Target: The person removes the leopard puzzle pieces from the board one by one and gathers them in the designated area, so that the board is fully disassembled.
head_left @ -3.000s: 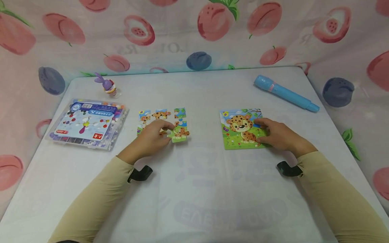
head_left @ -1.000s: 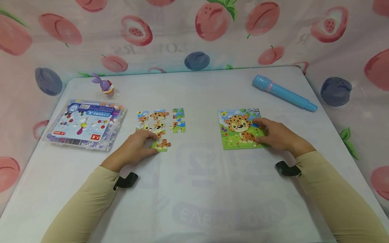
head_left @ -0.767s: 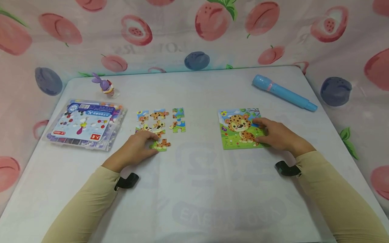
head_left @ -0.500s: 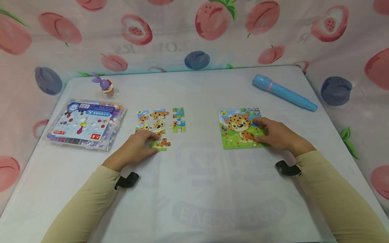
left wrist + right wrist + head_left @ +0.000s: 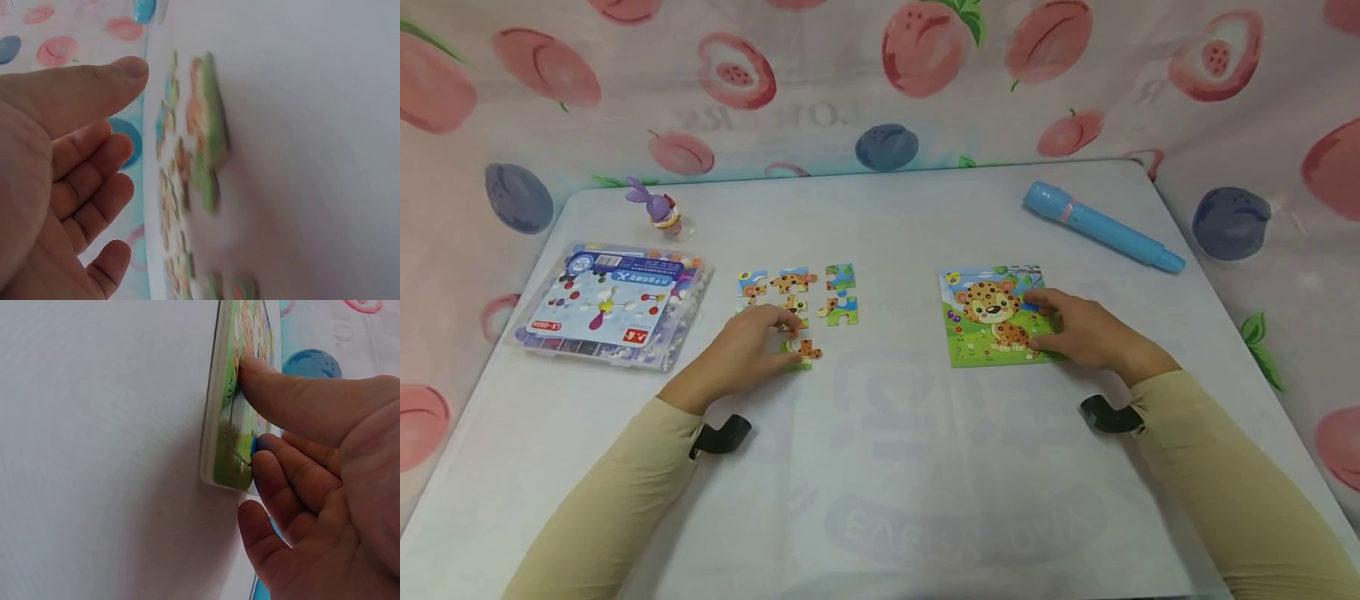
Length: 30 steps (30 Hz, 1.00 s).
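In the head view, loose jigsaw pieces (image 5: 793, 282) with parts of a spotted leopard cub lie in spaced rows on the white table. My left hand (image 5: 737, 354) hovers over their lower left, hiding some. A jigsaw piece (image 5: 811, 350) with brown spots lies by its thumb. The left wrist view shows the left hand (image 5: 75, 169) with nothing between thumb and fingers, apart from the blurred pieces. Farther right lies a square leopard puzzle board (image 5: 985, 333). My right hand (image 5: 1086, 333) rests thumb and fingertips on its right side, fingers loosely bent in the right wrist view.
A clear plastic case (image 5: 610, 308) of coloured beads or parts lies at the left. Behind it stands a small purple rabbit-eared figure (image 5: 658, 210). A light blue tube-like stick (image 5: 1101, 227) lies at the back right. A fruit-print cloth (image 5: 805, 142) hangs behind the table.
My left hand carried the spotted jigsaw piece leftward and laid it in the bottom row. It has let go and risen slightly away. My right hand has stayed on the puzzle board.
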Motion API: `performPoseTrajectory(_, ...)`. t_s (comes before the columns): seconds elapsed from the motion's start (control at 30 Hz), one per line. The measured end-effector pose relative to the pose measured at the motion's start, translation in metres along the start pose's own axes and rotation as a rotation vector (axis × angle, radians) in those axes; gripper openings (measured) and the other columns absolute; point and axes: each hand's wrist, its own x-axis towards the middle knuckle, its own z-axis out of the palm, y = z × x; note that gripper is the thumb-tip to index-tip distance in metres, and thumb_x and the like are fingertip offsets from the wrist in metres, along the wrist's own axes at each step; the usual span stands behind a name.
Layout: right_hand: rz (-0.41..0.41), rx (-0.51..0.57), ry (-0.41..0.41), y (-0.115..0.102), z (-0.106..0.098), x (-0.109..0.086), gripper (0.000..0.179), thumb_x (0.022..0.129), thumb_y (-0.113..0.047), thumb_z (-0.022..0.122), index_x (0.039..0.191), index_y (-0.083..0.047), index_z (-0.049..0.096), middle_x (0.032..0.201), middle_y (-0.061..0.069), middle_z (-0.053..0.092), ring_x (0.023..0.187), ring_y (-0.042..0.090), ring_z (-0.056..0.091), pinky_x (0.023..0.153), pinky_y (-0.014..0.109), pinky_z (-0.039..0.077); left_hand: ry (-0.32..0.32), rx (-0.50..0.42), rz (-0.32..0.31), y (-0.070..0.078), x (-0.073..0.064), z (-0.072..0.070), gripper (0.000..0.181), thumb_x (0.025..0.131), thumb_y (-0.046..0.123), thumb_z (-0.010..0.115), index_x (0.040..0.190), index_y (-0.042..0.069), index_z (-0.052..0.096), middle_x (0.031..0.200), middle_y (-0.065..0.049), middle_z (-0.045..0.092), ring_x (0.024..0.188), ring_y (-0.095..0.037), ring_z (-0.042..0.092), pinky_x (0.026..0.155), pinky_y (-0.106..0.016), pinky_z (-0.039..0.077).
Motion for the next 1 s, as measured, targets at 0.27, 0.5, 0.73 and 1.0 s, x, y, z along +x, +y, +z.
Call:
performPoseTrajectory(0.27, -0.001, 0.012, 0.0, 0.002, 0.001, 0.0, 0.072, 0.095, -0.022, 0.07, 0.153, -0.001, 0.032, 0.144, 0.031, 0.043, 0.133, 0.048, 0.039, 0.106, 0.064, 0.031, -0.013, -0.011, 0.045, 0.019, 0.018, 0.01, 0.046, 0.085, 0.018, 0.081, 0.124, -0.001, 0.064, 0.12, -0.014, 0.064, 0.113, -0.032, 0.054, 0.098, -0.048, 0.043)
performPoseTrajectory(0.5, -0.018, 0.013, 0.015, 0.001, 0.001, -0.002, 0.07, 0.095, -0.019, 0.069, 0.152, 0.0, 0.034, 0.145, 0.03, 0.043, 0.133, 0.047, 0.039, 0.107, 0.062, 0.032, -0.058, -0.02, 0.124, 0.034, 0.036, 0.025, 0.046, 0.085, 0.018, 0.081, 0.123, 0.0, 0.064, 0.123, -0.012, 0.064, 0.12, -0.032, 0.053, 0.104, -0.046, 0.039)
performPoseTrajectory(0.73, -0.012, -0.007, 0.014, -0.003, 0.001, -0.006, 0.071, 0.094, -0.022, 0.071, 0.152, -0.002, 0.036, 0.145, 0.028, 0.046, 0.13, 0.047, 0.043, 0.105, 0.063, 0.034, -0.113, -0.006, 0.153, 0.05, 0.051, 0.042, 0.046, 0.087, 0.02, 0.08, 0.126, 0.002, 0.064, 0.124, -0.009, 0.064, 0.122, -0.028, 0.052, 0.106, -0.047, 0.035)
performPoseTrajectory(1.0, -0.011, 0.005, 0.036, 0.002, 0.004, -0.013, 0.072, 0.093, -0.021, 0.072, 0.152, 0.0, 0.036, 0.153, 0.025, 0.038, 0.138, 0.047, 0.035, 0.109, 0.062, 0.03, -0.171, -0.013, 0.17, 0.071, 0.075, 0.057, 0.046, 0.089, 0.021, 0.078, 0.129, 0.003, 0.062, 0.127, -0.008, 0.063, 0.121, -0.025, 0.052, 0.106, -0.037, 0.039)
